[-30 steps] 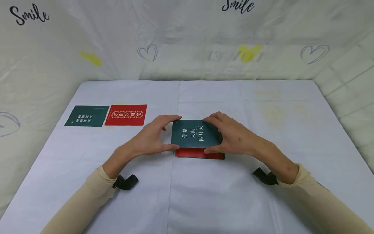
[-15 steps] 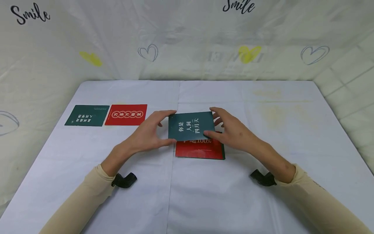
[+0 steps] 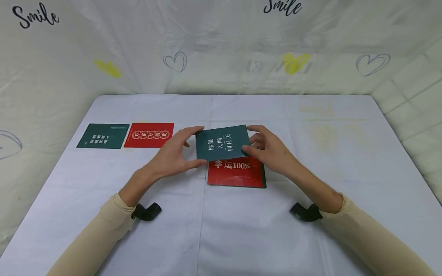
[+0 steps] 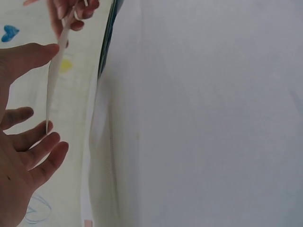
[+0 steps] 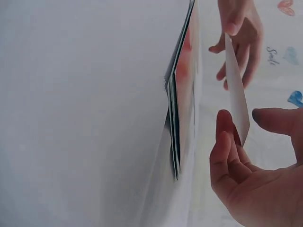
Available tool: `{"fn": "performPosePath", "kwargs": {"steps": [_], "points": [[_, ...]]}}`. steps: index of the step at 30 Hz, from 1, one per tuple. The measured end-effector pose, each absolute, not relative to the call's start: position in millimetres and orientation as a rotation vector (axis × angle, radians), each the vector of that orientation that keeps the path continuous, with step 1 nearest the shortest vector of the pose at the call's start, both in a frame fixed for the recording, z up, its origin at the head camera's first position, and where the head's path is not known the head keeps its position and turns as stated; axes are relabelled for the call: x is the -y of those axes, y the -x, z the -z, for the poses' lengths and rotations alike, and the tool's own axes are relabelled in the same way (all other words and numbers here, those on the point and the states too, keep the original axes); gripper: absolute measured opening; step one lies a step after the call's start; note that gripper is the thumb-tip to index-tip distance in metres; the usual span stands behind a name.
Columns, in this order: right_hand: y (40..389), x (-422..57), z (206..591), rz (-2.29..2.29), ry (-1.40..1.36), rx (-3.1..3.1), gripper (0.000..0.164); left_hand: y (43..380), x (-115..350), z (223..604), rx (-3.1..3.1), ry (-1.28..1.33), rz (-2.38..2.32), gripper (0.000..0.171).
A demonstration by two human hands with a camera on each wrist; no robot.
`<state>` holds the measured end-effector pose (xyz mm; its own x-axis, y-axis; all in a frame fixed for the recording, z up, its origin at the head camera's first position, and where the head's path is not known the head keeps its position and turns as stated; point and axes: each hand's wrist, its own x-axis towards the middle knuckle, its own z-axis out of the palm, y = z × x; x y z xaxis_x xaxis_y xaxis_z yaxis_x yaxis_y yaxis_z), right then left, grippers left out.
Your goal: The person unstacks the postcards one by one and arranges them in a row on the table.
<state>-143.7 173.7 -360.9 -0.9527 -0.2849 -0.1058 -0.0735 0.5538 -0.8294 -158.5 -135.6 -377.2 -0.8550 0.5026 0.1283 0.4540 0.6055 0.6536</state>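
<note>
Head view, card: the green card (image 3: 222, 143) sat just above the middle of the frame, lifted off the table and tilted a bit, right end higher.
Long axis: ran left to right across the frame, so each short end pointed at one hand.
Left hand: the left hand (image 3: 172, 157) pinched the card's left end, thumb along the near lower corner and fingers over the far top edge. Left wrist view showed the card (image 4: 56, 71) edge-on as a thin pale line between thumb and fingers.
Right hand: the right hand (image 3: 271, 151) held the right end, thumb tip on the near right corner, fingers curled behind. Right wrist view showed that too, card (image 5: 236, 92) edge-on between thumb and fingertips.
Which hand was nearer: pretty much even, one at each end.
Below it: the stack (image 3: 236, 173) with a red card on top lay flat on the table (image 3: 310, 237), just under and in front of the held card, not touching it.
Further out: a green card on the table (image 3: 103, 136) and a red one (image 3: 149, 135) lay side by side at the left of the frame, well apart from the hands.
</note>
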Motion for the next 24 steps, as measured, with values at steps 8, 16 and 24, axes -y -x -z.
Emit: {"fn": "performPosePath", "kwargs": {"steps": [8, 16, 24], "points": [[145.2, -170.3, 363.9, 1.483, 0.296, -2.459, 0.066, 160.6, 137.3, 376.0, -2.758, -0.778, -1.125, 0.101], [147.1, -166.7, 363.6, 1.567, 0.27, -2.447, 0.062, 160.6, 137.3, 375.9, -2.758, -0.774, -1.133, 0.1], [147.9, -163.7, 364.0, 1.706, 0.272, -2.371, 0.061, 161.0, 136.6, 376.1, -2.789, -0.684, -1.175, 0.105]]}}
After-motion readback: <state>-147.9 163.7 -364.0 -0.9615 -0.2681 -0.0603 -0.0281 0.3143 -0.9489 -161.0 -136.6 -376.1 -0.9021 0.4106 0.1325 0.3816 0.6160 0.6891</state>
